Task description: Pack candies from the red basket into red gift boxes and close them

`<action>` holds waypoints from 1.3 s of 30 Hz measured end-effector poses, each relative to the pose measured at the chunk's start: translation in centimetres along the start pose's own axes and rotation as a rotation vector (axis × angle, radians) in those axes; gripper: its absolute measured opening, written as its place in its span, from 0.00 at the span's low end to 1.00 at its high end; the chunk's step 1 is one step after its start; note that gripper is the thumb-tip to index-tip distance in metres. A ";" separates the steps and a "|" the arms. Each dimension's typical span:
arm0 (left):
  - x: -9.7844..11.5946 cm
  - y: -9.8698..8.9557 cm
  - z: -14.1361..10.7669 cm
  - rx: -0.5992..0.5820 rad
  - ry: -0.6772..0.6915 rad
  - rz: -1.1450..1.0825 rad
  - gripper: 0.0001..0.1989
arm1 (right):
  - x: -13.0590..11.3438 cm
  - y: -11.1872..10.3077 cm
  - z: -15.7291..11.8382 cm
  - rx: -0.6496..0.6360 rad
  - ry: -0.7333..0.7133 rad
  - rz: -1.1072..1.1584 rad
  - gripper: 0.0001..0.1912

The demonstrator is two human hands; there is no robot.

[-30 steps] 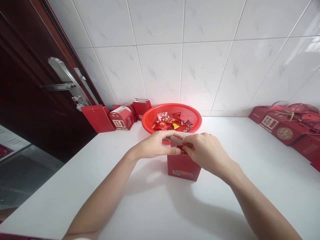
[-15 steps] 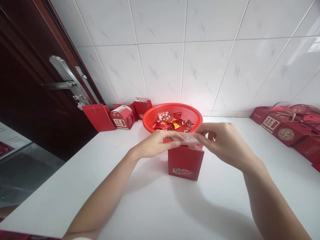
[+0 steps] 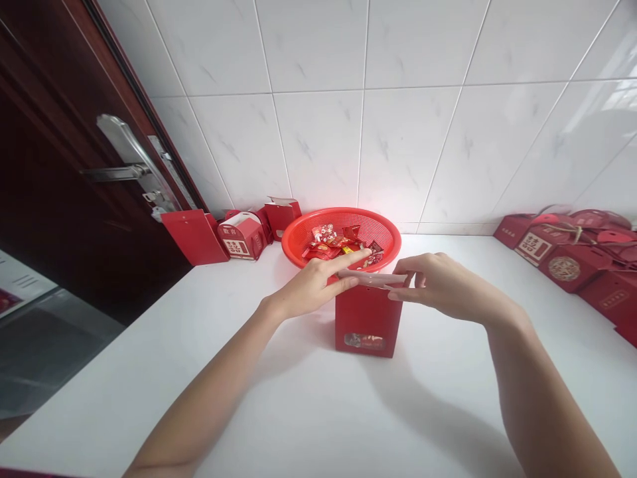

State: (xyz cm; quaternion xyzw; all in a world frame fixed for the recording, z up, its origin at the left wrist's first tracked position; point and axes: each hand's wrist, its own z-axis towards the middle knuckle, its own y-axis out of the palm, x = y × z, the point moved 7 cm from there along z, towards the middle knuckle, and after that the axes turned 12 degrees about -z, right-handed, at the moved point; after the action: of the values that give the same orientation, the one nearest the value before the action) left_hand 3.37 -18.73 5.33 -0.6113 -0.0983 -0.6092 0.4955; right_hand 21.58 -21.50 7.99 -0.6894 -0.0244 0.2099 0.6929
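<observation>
A red paper gift box (image 3: 365,318) stands upright on the white tabletop, with a small clear window low on its front that shows wrapped contents. Its pale top edges are drawn close together. My left hand (image 3: 311,285) grips the upper left corner, thumb at the front and index finger stretched out above the top. On the other side my right hand (image 3: 442,289) pinches the upper right corner between thumb and fingers. Just behind the box sits a red plastic basket (image 3: 293,249) holding wrapped candies (image 3: 326,249).
At the back left, by the wall, stand a flat-fronted red box (image 3: 192,236), a red box with a pale label (image 3: 241,236) and an open-topped red box (image 3: 283,216). Several red boxes (image 3: 567,262) crowd the right side. A dark door with a metal handle (image 3: 117,172) is at left.
The top of the box has gone from gaping to nearly closed. My right hand has moved slightly down at the corner, and my left index finger has straightened out over the top.
</observation>
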 end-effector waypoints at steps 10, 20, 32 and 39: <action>0.8 0.1 -0.2 -0.142 -0.041 0.062 0.21 | -0.4 0.2 0.5 0.027 -0.027 -0.013 0.11; -0.3 -0.5 0.2 -0.092 0.029 0.064 0.21 | -0.5 0.3 0.7 0.027 -0.029 -0.021 0.10; -0.7 -0.6 0.8 -0.022 0.163 0.053 0.21 | -0.1 0.8 1.1 0.009 -0.038 0.039 0.10; -1.2 -0.7 1.2 0.034 0.247 0.040 0.20 | 0.3 1.5 2.2 0.053 -0.040 0.077 0.12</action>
State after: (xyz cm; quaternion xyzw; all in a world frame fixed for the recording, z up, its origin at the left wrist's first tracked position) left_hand 3.34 -16.99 4.97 -0.5249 -0.0346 -0.6681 0.5262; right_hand 20.74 -19.41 6.60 -0.6669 -0.0061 0.2506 0.7017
